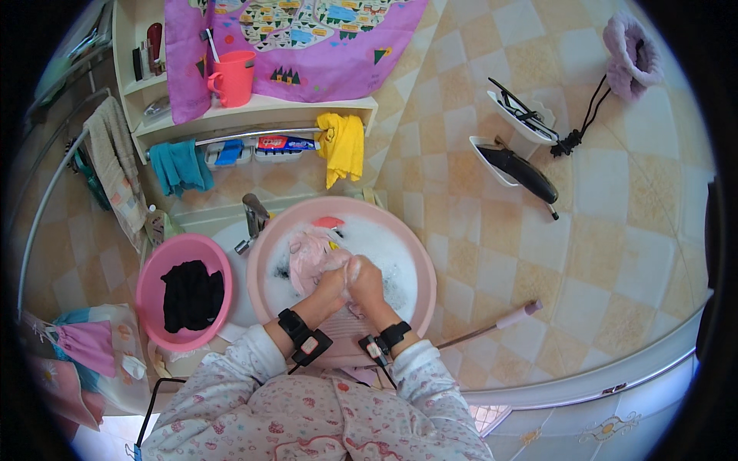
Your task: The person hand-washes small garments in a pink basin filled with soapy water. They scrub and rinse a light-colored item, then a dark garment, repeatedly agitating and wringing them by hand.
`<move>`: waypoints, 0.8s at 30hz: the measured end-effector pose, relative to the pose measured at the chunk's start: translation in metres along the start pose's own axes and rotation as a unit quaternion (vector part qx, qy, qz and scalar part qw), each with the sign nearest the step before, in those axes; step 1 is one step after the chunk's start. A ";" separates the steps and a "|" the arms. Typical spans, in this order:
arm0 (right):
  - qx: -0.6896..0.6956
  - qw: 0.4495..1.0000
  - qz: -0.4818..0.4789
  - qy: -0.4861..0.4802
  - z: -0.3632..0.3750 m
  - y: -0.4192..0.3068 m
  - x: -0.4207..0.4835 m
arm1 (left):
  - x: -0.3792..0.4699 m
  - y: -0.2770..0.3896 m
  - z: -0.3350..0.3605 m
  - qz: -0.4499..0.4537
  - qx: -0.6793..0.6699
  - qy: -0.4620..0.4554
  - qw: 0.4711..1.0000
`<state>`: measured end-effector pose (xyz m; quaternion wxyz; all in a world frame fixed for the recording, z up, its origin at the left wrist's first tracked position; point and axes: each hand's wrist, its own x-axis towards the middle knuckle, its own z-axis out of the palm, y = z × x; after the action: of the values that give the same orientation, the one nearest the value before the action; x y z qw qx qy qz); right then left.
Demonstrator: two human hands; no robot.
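A large pale pink basin (427, 271) holds white suds and has a ridged washboard surface (340, 337) on its near side. Soaked light pink cloth (308, 253) lies in the foam, part of it bunched up between my hands. My left hand (331, 286) grips this cloth from the left. Right against it, my right hand (365, 280) is closed on the same cloth, with foam on the fingers. Just beyond the cloth a red item (328, 222) pokes out of the suds. Both wrists wear black straps with small devices.
Left of the basin, a bright pink tub (151, 288) holds black cloth (193, 297). A metal faucet (253, 216) stands at the basin's back left. Behind are a shelf (300, 109) with a coral mug (233, 78) and a towel rail. A hair clipper (519, 173) sits in a wall holder at right.
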<state>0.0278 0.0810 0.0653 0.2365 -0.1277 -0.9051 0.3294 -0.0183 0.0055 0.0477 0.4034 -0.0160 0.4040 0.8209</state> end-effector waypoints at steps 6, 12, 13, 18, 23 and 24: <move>-0.065 0.997 0.023 -0.034 0.003 0.019 0.001 | 0.006 0.004 -0.016 -0.015 0.088 -0.041 0.995; 0.368 0.898 0.213 -0.115 -0.004 0.051 0.019 | -0.002 -0.002 -0.006 0.062 0.489 -0.121 0.862; 0.313 0.911 0.222 -0.151 -0.005 0.052 0.020 | -0.004 -0.003 -0.006 0.077 0.524 -0.130 0.838; 0.191 0.977 0.099 -0.012 -0.007 0.027 0.002 | -0.003 -0.002 -0.032 -0.061 0.036 -0.188 0.980; 0.060 0.987 -0.132 -0.066 0.006 -0.008 -0.025 | 0.027 0.002 -0.052 -0.051 -0.155 -0.135 0.977; 0.051 0.984 -0.150 -0.083 0.005 -0.009 -0.025 | 0.030 0.000 -0.054 -0.064 -0.121 -0.147 0.980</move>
<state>0.0458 0.0617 0.0594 0.2137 0.0490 -0.9124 0.3456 -0.0547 -0.0119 0.0004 0.5054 0.0302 0.2359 0.8295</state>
